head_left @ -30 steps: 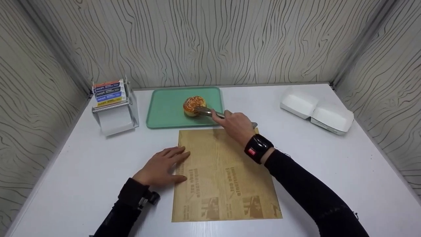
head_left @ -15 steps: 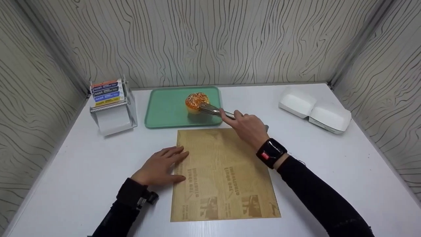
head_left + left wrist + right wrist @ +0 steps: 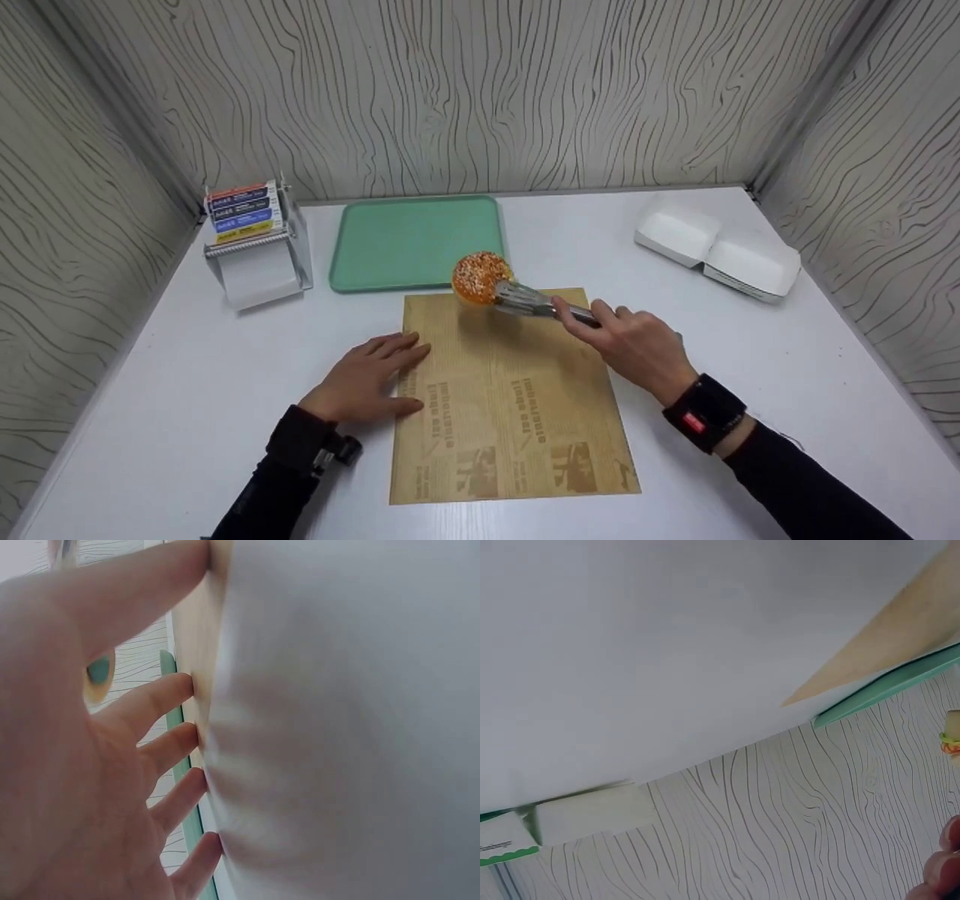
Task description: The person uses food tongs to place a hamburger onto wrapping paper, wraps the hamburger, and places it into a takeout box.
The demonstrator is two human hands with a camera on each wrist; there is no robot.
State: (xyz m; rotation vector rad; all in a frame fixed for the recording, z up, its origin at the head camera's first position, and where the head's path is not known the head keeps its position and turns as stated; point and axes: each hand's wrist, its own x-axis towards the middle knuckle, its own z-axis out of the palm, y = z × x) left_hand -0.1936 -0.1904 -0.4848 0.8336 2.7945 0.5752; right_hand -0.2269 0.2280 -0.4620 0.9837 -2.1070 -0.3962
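My right hand (image 3: 639,346) grips metal tongs (image 3: 529,301), whose tips clasp a burger (image 3: 478,274) with a sesame-topped bun. Held up over the far edge of a brown printed paper sheet (image 3: 491,405), the burger casts a shadow on it. A bit of green and red filling shows on the burger (image 3: 951,741) at the edge of the right wrist view. Fingers spread, my left hand (image 3: 365,381) rests at the sheet's left edge. In the left wrist view the left fingertips (image 3: 191,736) touch down along the paper's border.
A green tray (image 3: 412,244) lies behind the paper, by the patterned back wall (image 3: 480,97). At the back left stands a dispenser (image 3: 259,244) with colourful labelled boxes and white paper. An opened white cardboard box (image 3: 716,251) sits at the back right.
The burger has been lifted off the green tray with the tongs. My right hand has carried it toward me and to the right, over the paper. My left hand has stayed put.
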